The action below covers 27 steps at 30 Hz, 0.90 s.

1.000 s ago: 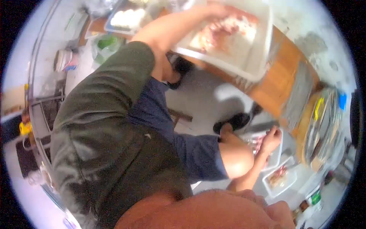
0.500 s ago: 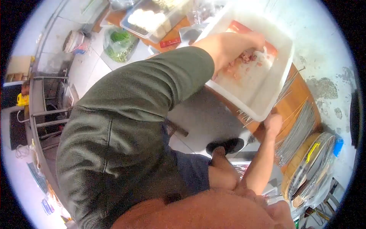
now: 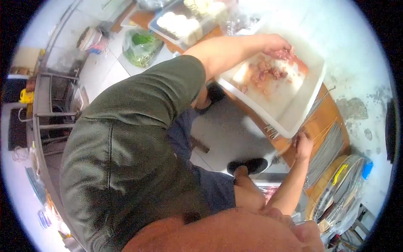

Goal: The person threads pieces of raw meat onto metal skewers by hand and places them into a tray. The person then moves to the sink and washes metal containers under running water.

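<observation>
A: What's in the big white tray [image 3: 282,125]?
B: Raw meat [image 3: 264,75]: a loose heap of small pieces, with a reddish patch toward the tray's far end. The tray sits on the wooden desk [image 3: 331,109].
A: And the left hand [image 3: 278,47]?
B: Over the tray, beside that reddish patch, fingers bent together. Whether that grip has a piece of meat in it, I can't tell.
A: The right hand [image 3: 303,145]?
B: At the desk edge, just beside the tray's near corner, fingers curled. I can't tell whether its grip is on anything. Thin sticks [image 3: 325,153] lie in a bundle near it, and more ends poke out by the tray's side.
A: Other containers?
B: A clear box [image 3: 170,38] at the other end of the desk, with white rounded lumps inside. Near it, a plastic bag [image 3: 155,49] holds green leaves [image 3: 142,39].
A: Down by the knee?
B: Another tray [image 3: 273,183] with something pinkish in it, mostly hidden by the right arm. Beyond the arm there's a round basket [image 3: 321,185] with a yellow thing [image 3: 340,174] on it.
</observation>
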Each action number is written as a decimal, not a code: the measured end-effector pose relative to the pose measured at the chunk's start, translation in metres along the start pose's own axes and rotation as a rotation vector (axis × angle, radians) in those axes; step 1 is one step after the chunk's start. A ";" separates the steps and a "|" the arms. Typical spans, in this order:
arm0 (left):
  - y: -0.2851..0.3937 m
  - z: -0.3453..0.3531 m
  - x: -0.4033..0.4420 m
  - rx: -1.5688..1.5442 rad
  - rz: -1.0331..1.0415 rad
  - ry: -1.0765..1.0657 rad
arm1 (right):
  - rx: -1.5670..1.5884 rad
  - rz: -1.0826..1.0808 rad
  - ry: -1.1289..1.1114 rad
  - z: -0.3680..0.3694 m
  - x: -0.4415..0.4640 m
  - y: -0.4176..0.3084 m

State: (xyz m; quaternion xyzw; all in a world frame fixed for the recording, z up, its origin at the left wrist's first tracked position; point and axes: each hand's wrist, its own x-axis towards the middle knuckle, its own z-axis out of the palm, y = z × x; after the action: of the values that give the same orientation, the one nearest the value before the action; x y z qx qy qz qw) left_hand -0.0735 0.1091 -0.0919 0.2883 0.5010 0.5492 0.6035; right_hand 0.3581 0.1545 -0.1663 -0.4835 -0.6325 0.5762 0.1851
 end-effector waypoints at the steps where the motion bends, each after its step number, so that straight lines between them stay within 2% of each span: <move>1: 0.008 0.006 -0.016 -0.057 0.001 0.037 | 0.016 -0.027 0.037 -0.004 0.003 -0.001; 2: 0.016 0.011 -0.031 -0.114 0.001 0.071 | 0.100 0.095 0.111 0.004 -0.023 -0.042; 3: 0.024 0.019 -0.048 -0.171 0.002 0.101 | 0.132 0.056 0.161 0.006 -0.033 -0.055; 4: 0.033 0.032 -0.072 -0.176 0.100 0.106 | 0.163 0.015 0.211 0.005 -0.040 -0.065; 6: 0.036 0.032 -0.092 0.224 0.381 0.042 | 0.171 0.005 0.264 0.012 -0.072 -0.100; 8: 0.042 0.047 -0.100 -0.155 0.217 0.186 | 0.212 -0.065 0.270 0.034 -0.111 -0.141; 10: 0.023 0.026 -0.096 -0.180 0.394 -0.180 | 0.183 -0.143 0.267 0.055 -0.145 -0.169; 12: 0.012 0.020 -0.093 -0.226 0.451 -0.388 | 0.229 -0.194 0.208 0.080 -0.174 -0.184; 13: 0.008 0.021 -0.088 -0.267 0.420 -0.409 | 0.201 -0.220 0.153 0.090 -0.187 -0.190; 15: 0.008 0.032 -0.097 -0.315 0.402 -0.416 | 0.200 -0.213 0.079 0.106 -0.201 -0.194; 16: 0.007 0.039 -0.101 -0.322 0.416 -0.402 | 0.111 -0.226 0.117 0.112 -0.203 -0.192; 18: -0.001 0.040 -0.096 -0.162 0.613 -0.303 | 0.017 -0.283 0.155 0.125 -0.201 -0.182; 19: -0.015 0.037 -0.081 0.008 0.789 -0.214 | -0.035 -0.304 0.151 0.129 -0.199 -0.178; 21: -0.017 0.040 -0.083 0.015 0.815 -0.242 | 0.027 -0.247 0.117 0.134 -0.193 -0.173; 22: -0.017 0.039 -0.083 -0.154 0.669 -0.356 | 0.056 -0.218 0.102 0.135 -0.189 -0.170; 24: 0.001 0.057 -0.109 -0.340 0.488 -0.433 | -0.033 -0.314 0.139 0.138 -0.172 -0.159; 26: 0.028 0.086 -0.142 -0.370 0.424 -0.373 | -0.073 -0.373 0.161 0.140 -0.160 -0.153; 27: 0.018 0.078 -0.124 -0.334 0.431 -0.344 | -0.077 -0.385 0.162 0.139 -0.155 -0.151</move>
State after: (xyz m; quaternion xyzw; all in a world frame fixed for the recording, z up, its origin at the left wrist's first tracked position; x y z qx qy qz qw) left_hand 0.0050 0.0108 -0.0136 0.3730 0.2220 0.6824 0.5882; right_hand 0.2597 -0.0302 -0.0158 -0.4051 -0.7179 0.4647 0.3234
